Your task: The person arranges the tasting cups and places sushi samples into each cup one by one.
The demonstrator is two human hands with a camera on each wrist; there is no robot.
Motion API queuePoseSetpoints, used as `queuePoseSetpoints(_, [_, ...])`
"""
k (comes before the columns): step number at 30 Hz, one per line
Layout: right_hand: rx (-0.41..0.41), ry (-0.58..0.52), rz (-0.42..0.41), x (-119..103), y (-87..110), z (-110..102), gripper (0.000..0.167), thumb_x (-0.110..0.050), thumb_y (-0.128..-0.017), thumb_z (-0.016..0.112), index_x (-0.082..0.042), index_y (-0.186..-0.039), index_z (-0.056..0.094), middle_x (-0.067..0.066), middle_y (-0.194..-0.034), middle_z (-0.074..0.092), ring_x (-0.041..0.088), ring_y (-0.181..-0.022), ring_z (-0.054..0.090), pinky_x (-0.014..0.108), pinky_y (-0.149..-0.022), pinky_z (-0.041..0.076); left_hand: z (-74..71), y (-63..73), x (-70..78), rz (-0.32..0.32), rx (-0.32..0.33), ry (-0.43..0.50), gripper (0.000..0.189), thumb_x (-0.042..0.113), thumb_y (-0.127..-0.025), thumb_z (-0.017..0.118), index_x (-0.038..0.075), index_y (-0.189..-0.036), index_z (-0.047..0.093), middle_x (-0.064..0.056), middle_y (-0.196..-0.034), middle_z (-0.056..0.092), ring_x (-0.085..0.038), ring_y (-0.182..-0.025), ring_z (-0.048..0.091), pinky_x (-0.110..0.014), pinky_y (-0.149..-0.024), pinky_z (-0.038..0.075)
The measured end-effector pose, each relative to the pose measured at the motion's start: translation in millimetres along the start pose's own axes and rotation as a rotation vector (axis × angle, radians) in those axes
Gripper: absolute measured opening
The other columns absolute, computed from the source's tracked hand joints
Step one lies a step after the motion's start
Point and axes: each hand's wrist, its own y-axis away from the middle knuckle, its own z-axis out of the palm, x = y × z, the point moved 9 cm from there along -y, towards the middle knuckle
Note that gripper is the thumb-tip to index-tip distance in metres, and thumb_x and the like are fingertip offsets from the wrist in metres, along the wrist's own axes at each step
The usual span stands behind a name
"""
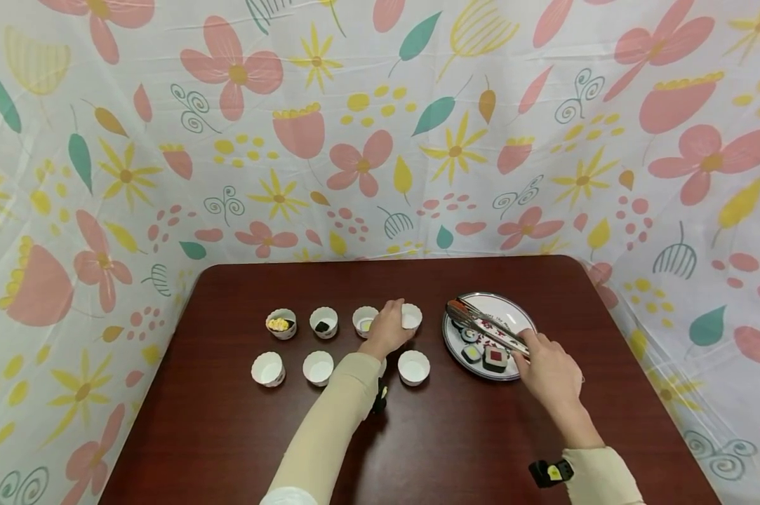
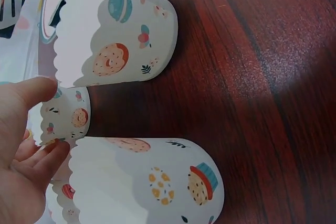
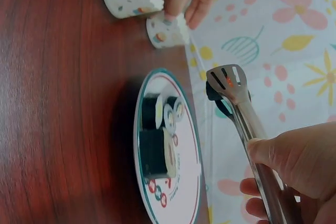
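My left hand (image 1: pixel 387 330) pinches the rightmost back paper cup (image 1: pixel 412 317) between thumb and fingers; the left wrist view shows its printed side (image 2: pixel 71 115). My right hand (image 1: pixel 551 372) grips metal tongs (image 1: pixel 500 337) above a white plate (image 1: pixel 512 308) with a dark rim. At the tongs' slotted tips (image 3: pixel 228 80) is a dark piece with a bit of orange, mostly hidden by the metal. Several sushi rolls lie on the plate, among them a large square one (image 3: pixel 157 153) wrapped in dark seaweed and smaller round ones (image 3: pixel 169 118).
More paper cups stand in two rows to the left. The far left back cup (image 1: pixel 281 324) holds a yellow-topped piece, its neighbour (image 1: pixel 324 322) a dark one, the third (image 1: pixel 364 321) something yellow. A front cup (image 1: pixel 414 367) stands near my left wrist. Patterned cloth (image 1: pixel 380 175) hangs behind the table.
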Motion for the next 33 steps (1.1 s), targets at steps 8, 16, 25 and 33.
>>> queuePoseSetpoints(8, [0.022, -0.007, -0.021, -15, -0.9, 1, 0.032, -0.018, -0.076, 0.070, -0.008, -0.103, 0.057, 0.016, -0.082, 0.060, 0.040, -0.070, 0.057, 0.048, -0.045, 0.039, -3.0, 1.6, 0.3, 0.000, 0.036, -0.024, 0.070, 0.030, -0.079, 0.072, 0.008, -0.137, 0.040, -0.011, -0.132, 0.046, -0.027, -0.109, 0.055, -0.037, -0.085, 0.048])
queuePoseSetpoints(16, [0.031, -0.019, -0.040, -26, -2.8, 4, 0.033, -0.019, -0.074, 0.071, -0.009, -0.103, 0.058, 0.013, -0.082, 0.060, 0.038, -0.070, 0.057, 0.044, -0.045, 0.039, -2.0, 3.1, 2.0, -0.010, 0.044, 0.018, 0.066, 0.029, -0.079, 0.072, 0.011, -0.135, 0.043, -0.010, -0.130, 0.047, -0.027, -0.108, 0.055, -0.037, -0.084, 0.048])
queuePoseSetpoints(25, [0.048, -0.027, -0.052, -40, -8.6, 7, 0.030, -0.019, -0.074, 0.071, -0.011, -0.101, 0.059, 0.011, -0.081, 0.059, 0.038, -0.069, 0.057, 0.047, -0.047, 0.040, -2.8, 3.5, 5.5, 0.018, 0.055, 0.021, 0.065, 0.027, -0.079, 0.073, 0.009, -0.134, 0.043, -0.011, -0.129, 0.048, -0.027, -0.106, 0.056, -0.037, -0.084, 0.049])
queuePoseSetpoints(33, [0.058, -0.032, -0.098, -56, -11.4, 13, 0.033, -0.018, -0.072, 0.074, -0.010, -0.101, 0.058, 0.011, -0.081, 0.059, 0.038, -0.067, 0.057, 0.046, -0.047, 0.040, -1.7, 4.5, 4.4, 0.013, 0.037, 0.047, 0.065, 0.023, -0.079, 0.072, 0.009, -0.135, 0.042, -0.011, -0.130, 0.047, -0.025, -0.104, 0.057, -0.037, -0.081, 0.049])
